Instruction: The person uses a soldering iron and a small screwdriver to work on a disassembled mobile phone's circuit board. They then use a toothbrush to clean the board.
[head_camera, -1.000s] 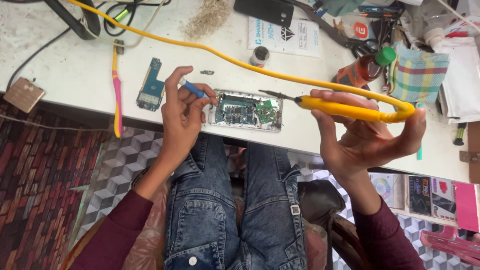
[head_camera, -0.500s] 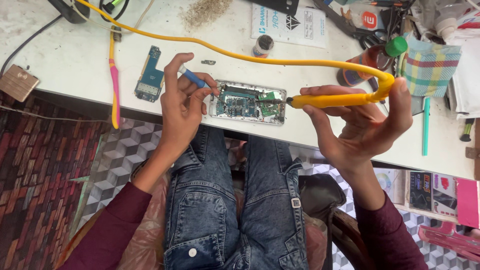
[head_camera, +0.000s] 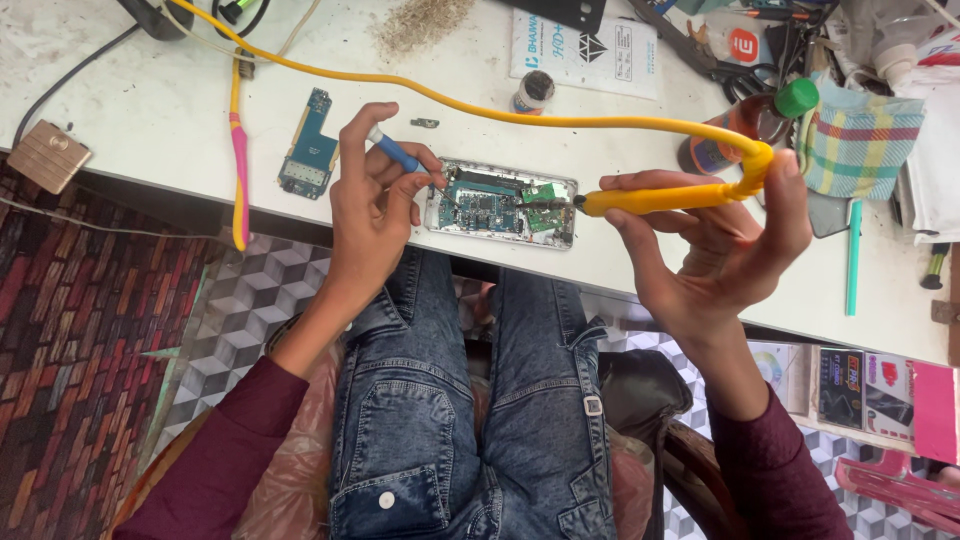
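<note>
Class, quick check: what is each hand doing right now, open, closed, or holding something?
Left hand: closed on a blue-handled tool, tip at the opened phone.
Right hand: closed around the yellow soldering iron.

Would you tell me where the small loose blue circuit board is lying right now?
In the head view, the loose blue circuit board lies on the white table, just beyond the left hand, between the pink-and-yellow tool and the opened phone.

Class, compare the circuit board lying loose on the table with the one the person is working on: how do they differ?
The loose blue board is L-shaped, bare and untouched. The green board is rectangular, sits in a silvery frame, and meets the yellow iron and the blue-handled tool. Both lie flat on the white table.
</note>
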